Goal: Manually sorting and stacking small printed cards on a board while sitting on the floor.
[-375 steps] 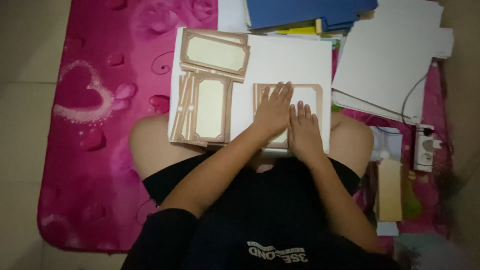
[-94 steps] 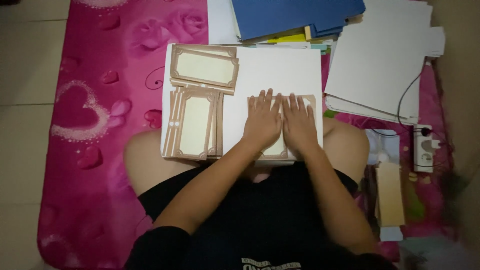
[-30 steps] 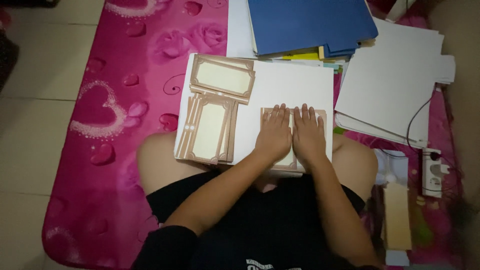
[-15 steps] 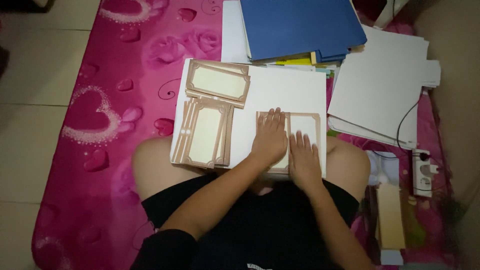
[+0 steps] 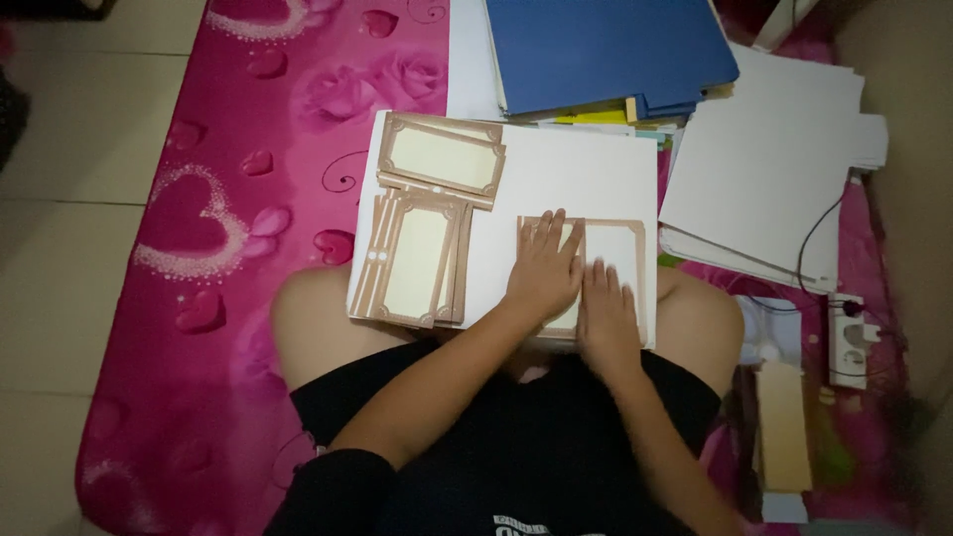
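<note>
Two hands lay flat, fingers spread, on a brown-bordered cream card (image 5: 615,260) that rested on the right part of a white board (image 5: 556,184) across the person's lap. The left hand (image 5: 544,273) pressed the card's left half, and the right hand (image 5: 608,323) lay just beside it, lower, near the board's front edge. A stack of similar cards (image 5: 415,260) sat on the board's left part, with another card (image 5: 442,159) above it. Blue folders (image 5: 606,50) and white sheets (image 5: 769,189) lay beyond on the pink mat (image 5: 248,149).
</note>
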